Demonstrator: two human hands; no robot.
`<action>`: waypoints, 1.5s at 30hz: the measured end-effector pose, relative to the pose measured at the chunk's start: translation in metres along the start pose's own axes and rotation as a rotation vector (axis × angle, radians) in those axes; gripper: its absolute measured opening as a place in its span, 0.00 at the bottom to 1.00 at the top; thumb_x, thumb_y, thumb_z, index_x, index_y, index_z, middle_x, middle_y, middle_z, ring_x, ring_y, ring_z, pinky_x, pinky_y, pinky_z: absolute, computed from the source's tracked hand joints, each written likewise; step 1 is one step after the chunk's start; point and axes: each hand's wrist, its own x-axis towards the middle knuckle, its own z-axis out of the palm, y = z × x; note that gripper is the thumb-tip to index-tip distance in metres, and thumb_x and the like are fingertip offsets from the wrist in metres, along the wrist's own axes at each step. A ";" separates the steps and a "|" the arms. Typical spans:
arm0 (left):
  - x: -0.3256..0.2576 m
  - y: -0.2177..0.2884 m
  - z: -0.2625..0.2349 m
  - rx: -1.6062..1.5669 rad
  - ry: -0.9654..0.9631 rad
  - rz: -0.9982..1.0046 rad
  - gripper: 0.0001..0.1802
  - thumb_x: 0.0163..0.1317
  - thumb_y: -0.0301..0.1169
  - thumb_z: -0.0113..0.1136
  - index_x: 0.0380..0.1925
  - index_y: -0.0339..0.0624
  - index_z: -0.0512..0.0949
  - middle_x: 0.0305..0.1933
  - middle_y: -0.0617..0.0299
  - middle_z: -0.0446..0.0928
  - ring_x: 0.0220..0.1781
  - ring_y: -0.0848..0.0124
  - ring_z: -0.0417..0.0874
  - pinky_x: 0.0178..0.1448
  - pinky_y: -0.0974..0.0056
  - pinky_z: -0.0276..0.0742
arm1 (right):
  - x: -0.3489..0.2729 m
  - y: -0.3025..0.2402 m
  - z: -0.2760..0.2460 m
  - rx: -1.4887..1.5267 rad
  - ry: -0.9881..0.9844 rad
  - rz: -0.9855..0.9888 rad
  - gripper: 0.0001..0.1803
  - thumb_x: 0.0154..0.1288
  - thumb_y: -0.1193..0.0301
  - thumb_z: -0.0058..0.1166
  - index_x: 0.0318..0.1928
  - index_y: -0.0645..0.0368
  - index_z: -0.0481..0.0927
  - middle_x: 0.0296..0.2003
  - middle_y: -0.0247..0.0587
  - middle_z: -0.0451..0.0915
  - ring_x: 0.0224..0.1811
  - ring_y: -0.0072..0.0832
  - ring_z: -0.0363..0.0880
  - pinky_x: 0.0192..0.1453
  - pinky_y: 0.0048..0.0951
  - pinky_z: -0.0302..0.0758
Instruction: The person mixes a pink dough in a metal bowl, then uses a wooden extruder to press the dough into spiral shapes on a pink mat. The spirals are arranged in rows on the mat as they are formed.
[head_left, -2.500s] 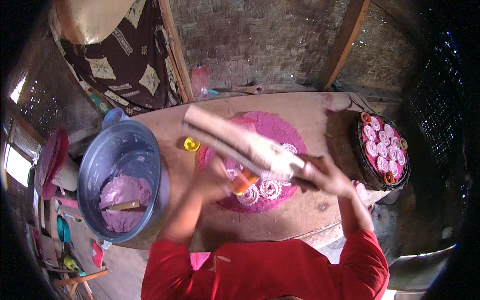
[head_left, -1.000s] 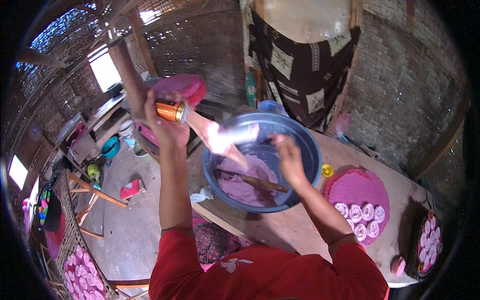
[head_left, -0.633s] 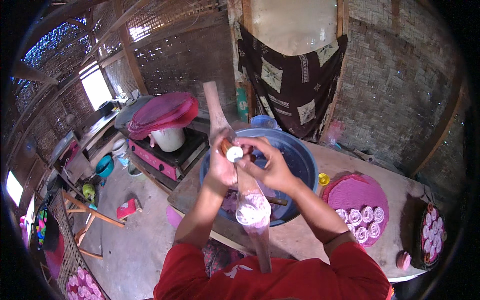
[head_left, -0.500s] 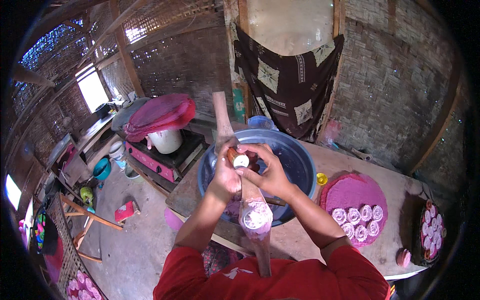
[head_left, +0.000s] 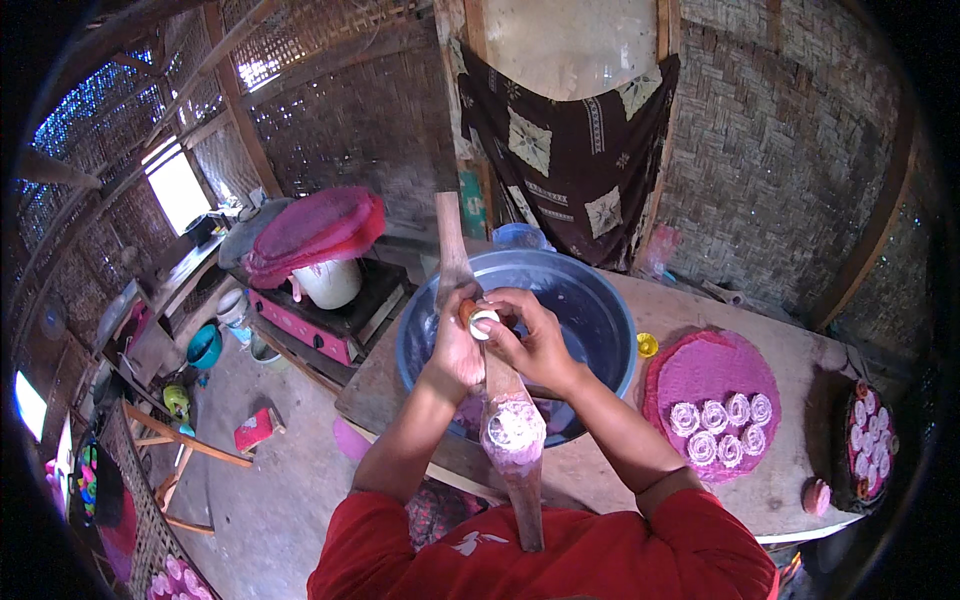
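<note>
My left hand (head_left: 456, 345) is wrapped round a short brown tube (head_left: 467, 312), above the blue basin (head_left: 626, 350). White paste (head_left: 485, 325) fills the tube's near end. The fingers of my right hand (head_left: 540, 345) curl against the tube, with the thumb pressed on the paste. Under both hands runs a long wooden bar (head_left: 453, 240), leaning from my belly out over the basin. On its wide part, close to me, sits a pinkish-white lump of dough (head_left: 516, 428) around a hole or ring. My hands hide part of the tube.
Right of the basin, pink round mats (head_left: 690, 370) carry several white swirled dough rosettes (head_left: 738, 408). A yellow cup (head_left: 647, 345) stands beside them, a dark tray of rosettes (head_left: 868, 440) at far right. To the left, a pot (head_left: 328, 284) under pink mats sits on a pink stove (head_left: 290, 322).
My right thumb has moved onto the paste at the tube's end, covering part of it. The view has shifted slightly; the tube stays in my left hand.
</note>
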 end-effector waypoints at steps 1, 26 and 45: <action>0.000 0.001 -0.002 -0.020 -0.011 -0.005 0.19 0.66 0.47 0.50 0.37 0.42 0.76 0.35 0.56 0.80 0.38 0.63 0.84 0.46 0.57 0.83 | 0.000 0.001 0.001 -0.014 0.002 -0.014 0.20 0.62 0.74 0.61 0.54 0.60 0.73 0.45 0.45 0.81 0.46 0.33 0.82 0.47 0.31 0.78; -0.005 0.007 -0.006 0.212 0.148 0.123 0.31 0.65 0.54 0.43 0.42 0.34 0.78 0.36 0.58 0.79 0.35 0.66 0.81 0.43 0.61 0.79 | 0.005 0.003 0.016 0.310 -0.084 0.104 0.24 0.57 0.86 0.51 0.53 0.58 0.62 0.48 0.38 0.74 0.45 0.23 0.75 0.49 0.26 0.72; -0.102 0.120 0.043 2.613 0.590 0.948 0.17 0.53 0.42 0.66 0.35 0.42 0.80 0.34 0.52 0.78 0.37 0.55 0.78 0.42 0.52 0.74 | -0.059 0.014 -0.010 -0.958 -0.945 0.315 0.23 0.63 0.66 0.53 0.59 0.54 0.70 0.40 0.53 0.79 0.39 0.49 0.83 0.42 0.46 0.80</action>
